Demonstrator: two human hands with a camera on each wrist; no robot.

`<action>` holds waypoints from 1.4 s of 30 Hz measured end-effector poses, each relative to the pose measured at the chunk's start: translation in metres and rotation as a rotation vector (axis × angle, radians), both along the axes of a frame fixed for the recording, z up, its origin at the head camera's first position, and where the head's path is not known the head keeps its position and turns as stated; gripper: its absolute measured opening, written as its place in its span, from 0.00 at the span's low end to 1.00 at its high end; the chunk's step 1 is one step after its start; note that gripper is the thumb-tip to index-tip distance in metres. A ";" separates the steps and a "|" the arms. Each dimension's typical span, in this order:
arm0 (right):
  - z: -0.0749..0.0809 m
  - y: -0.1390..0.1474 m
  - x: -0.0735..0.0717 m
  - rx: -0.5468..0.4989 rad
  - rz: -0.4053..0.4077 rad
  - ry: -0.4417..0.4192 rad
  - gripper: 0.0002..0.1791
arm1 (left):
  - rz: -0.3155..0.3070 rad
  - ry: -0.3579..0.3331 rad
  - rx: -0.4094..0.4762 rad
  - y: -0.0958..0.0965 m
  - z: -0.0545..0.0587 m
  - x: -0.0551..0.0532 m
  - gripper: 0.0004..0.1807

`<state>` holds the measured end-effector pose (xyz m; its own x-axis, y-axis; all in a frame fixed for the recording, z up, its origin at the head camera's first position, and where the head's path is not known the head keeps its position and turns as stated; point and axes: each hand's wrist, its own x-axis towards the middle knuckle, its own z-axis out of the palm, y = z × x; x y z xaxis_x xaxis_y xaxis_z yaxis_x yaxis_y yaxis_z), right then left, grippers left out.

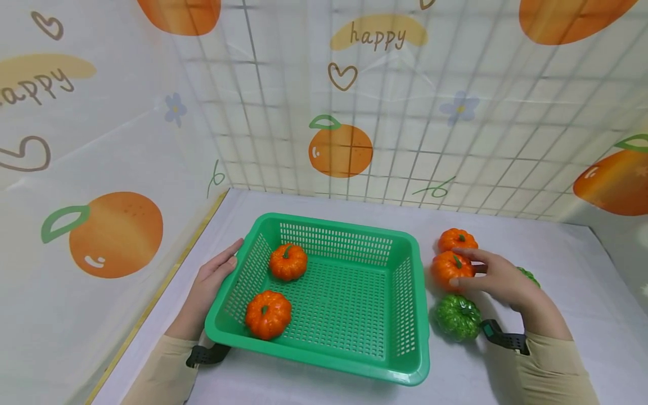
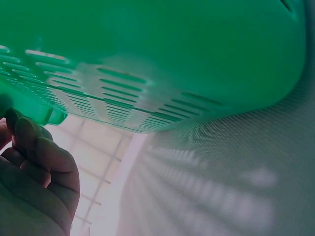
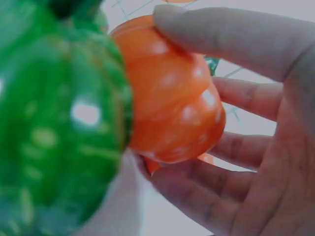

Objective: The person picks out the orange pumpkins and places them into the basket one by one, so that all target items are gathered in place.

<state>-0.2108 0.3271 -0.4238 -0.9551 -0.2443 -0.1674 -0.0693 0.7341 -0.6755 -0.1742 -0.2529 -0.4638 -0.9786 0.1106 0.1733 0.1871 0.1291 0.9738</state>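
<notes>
At the right, the right hand (image 1: 498, 278) has its thumb and fingers around a small orange pumpkin (image 1: 450, 270). In the right wrist view the thumb (image 3: 216, 29) lies across that pumpkin (image 3: 172, 98), with the other fingers around its far side. A green pumpkin (image 1: 458, 318) sits just nearer, large and blurred in that view. The left hand (image 1: 210, 281) rests along the outer left side of a green plastic basket (image 1: 324, 365). Its fingertips are at the basket's lip in the left wrist view. Two orange pumpkins, one farther (image 1: 288, 262) and one nearer (image 1: 268, 316), lie inside at the left.
Behind the handled pumpkin stands another orange pumpkin (image 1: 458, 239). Part of a green one (image 1: 529, 275) shows past the right hand. A white-covered table (image 1: 314, 202) carries everything, with a wire grid (image 1: 283, 124) behind a printed sheet at the back.
</notes>
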 end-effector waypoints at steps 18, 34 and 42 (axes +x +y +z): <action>0.027 -0.009 0.008 -0.061 -0.033 0.082 0.42 | 0.000 -0.010 0.006 -0.001 0.000 0.002 0.27; 0.049 -0.025 0.017 -0.103 -0.015 0.131 0.41 | -0.010 -0.007 0.026 0.001 0.001 0.001 0.26; 0.065 -0.049 0.011 -0.072 0.014 0.149 0.40 | 0.006 0.010 0.018 0.000 0.000 0.000 0.26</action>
<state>-0.2000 0.2786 -0.3586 -0.9646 -0.2635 -0.0055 -0.1824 0.6823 -0.7079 -0.1745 -0.2524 -0.4633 -0.9774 0.1016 0.1852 0.1963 0.1125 0.9741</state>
